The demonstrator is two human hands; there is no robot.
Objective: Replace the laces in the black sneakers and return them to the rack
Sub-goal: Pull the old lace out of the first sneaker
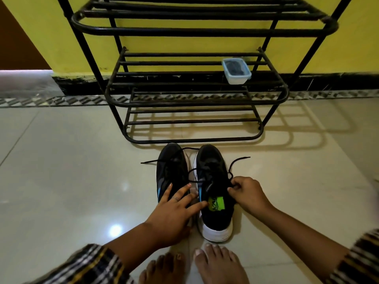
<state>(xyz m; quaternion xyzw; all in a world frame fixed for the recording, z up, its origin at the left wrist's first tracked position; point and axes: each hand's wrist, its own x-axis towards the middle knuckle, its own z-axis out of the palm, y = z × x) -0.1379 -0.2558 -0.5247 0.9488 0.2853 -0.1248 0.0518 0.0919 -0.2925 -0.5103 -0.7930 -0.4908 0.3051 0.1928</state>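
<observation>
Sneakers sit side by side on the floor (61, 160), toes at the rack (194, 95). Your left hand (174, 214) lies flat, fingers straight, grip released, over the left sneaker (170, 171) w/ fingertips touching the right sneaker (215, 201). Your right hand (246, 193) pinches the black lace (235, 162) at that shoe's collar. Plastic box (236, 71) rests on the rack's middle shelf.

striped dark-and-white sleeves (96, 261), a finger ring (175, 198), bare feet (220, 263).
</observation>
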